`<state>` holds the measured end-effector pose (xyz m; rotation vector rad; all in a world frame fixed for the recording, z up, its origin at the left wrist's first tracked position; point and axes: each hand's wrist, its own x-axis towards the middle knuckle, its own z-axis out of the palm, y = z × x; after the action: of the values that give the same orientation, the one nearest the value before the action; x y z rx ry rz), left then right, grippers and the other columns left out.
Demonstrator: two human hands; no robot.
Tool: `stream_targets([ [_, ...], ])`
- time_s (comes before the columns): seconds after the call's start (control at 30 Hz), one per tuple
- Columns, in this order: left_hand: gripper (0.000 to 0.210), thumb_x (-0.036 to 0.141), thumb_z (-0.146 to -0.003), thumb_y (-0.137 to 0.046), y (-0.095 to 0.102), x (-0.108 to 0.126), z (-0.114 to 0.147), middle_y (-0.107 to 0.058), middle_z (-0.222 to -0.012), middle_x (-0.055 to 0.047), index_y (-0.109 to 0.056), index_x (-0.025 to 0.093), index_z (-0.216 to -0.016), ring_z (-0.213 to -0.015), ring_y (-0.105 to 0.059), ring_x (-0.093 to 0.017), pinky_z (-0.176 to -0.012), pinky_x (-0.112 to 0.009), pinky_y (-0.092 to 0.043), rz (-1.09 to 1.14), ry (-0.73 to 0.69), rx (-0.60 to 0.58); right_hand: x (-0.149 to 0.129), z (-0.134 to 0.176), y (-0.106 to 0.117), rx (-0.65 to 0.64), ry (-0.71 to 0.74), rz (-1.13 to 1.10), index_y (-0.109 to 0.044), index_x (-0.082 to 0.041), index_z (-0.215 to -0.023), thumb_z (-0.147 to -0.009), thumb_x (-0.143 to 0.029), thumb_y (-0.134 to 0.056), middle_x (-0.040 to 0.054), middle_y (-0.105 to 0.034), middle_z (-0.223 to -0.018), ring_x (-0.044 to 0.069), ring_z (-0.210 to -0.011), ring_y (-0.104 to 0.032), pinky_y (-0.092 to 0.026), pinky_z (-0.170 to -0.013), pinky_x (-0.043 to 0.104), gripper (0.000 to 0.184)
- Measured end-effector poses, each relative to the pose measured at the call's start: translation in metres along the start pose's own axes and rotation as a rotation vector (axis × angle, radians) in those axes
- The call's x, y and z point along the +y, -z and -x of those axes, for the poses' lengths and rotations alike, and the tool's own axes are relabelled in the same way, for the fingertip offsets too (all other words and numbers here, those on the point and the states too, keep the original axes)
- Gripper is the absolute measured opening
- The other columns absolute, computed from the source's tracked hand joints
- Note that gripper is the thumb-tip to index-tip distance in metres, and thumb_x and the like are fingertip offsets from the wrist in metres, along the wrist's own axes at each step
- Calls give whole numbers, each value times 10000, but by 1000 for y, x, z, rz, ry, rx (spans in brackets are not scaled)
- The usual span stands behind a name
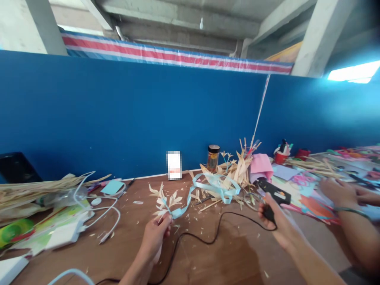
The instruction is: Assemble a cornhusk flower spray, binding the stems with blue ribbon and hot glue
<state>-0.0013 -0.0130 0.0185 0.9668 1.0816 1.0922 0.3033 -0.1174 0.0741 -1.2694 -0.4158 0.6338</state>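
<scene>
My left hand is closed in a pinch on the stem of a flower made of pale dried husk, low over the brown table. A light blue ribbon runs from this stem to the right, ending in loose loops beside the husk pile. My right hand is wrapped around the black handle of what looks like a hot glue gun. From the handle's lower end, a black cord curves left across the table. My right fingers partly hide the handle.
Dried husks lie beside a dark-lidded jar. White cables and a white power strip are at left. A co-worker's hands work at right among coloured paper. A blue partition stands behind.
</scene>
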Motion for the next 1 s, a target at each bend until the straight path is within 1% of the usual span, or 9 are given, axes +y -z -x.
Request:
stream_targets([
  [0.1,241,340,-578,-683,0,-2,0,-480,-495,58,-568,133,-621,-421,-370,-46,-413,-157,-274,-8,2,-2,0,25,-28,-173,-244,-135,-555,-158,-752,-606,-296,-720,-1,-622,-637,85,-511,-578,-475,-413,144,260],
  [0.23,241,346,-594,-676,1,-3,0,-476,-503,57,-566,134,-628,-424,-370,-48,-412,-156,-274,4,-29,-14,17,47,-71,-418,-477,-120,-501,-161,-714,-684,-396,-644,40,-644,-704,108,-589,-617,-495,-443,164,276],
  [0.33,254,358,-600,-672,1,-3,-1,-468,-494,57,-554,133,-591,-422,-376,-52,-404,-157,-277,6,-73,-7,42,47,-98,-481,-320,72,-472,-171,-736,-703,-400,-607,-29,-575,-552,76,-450,-548,-422,-353,135,268],
  [0.47,260,367,-607,-674,-1,-5,-3,-477,-487,53,-590,125,-650,-424,-404,-69,-401,-171,-314,-31,-165,22,67,37,-128,-428,-63,244,-429,-189,-858,-705,-277,-574,-92,-475,-478,69,-381,-470,-354,-316,131,228],
  [0.57,300,393,-617,-664,-3,-7,-3,-502,-484,40,-610,119,-727,-432,-457,-95,-402,-188,-359,-50,-210,55,71,33,-143,-519,3,264,-336,-206,-1131,-701,-251,-558,-76,-507,-526,109,-410,-497,-364,-317,168,486],
  [0.7,315,414,-665,-620,-4,-6,-1,-583,-588,-9,-610,116,-765,-453,-499,-110,-417,-202,-383,-68,-236,43,76,36,-152,-671,11,149,-180,-247,-1286,-706,-307,-585,-27,-576,-646,162,-526,-564,-437,-410,240,711],
  [0.83,273,392,-712,-581,-6,-2,3,-597,-613,-11,-622,123,-724,-445,-450,-82,-420,-179,-337,-148,-279,7,90,46,-153,-621,-17,46,-313,-236,-1227,-652,-303,-666,-17,-586,-699,147,-563,-552,-438,-496,245,678],
  [0.9,257,381,-710,-586,-8,-1,5,-592,-601,0,-626,127,-720,-431,-428,-70,-414,-170,-323,-171,-255,-14,96,54,-153,-613,-102,-38,-352,-244,-1186,-625,-285,-695,-15,-597,-744,151,-620,-569,-449,-551,251,659],
  [1.0,258,379,-705,-590,-12,-2,6,-565,-572,15,-629,125,-733,-400,-392,-55,-392,-162,-303,-148,-206,-44,100,67,-154,-701,-268,-202,-408,-251,-1078,-614,-239,-709,-16,-603,-805,153,-684,-593,-469,-652,287,554],
])
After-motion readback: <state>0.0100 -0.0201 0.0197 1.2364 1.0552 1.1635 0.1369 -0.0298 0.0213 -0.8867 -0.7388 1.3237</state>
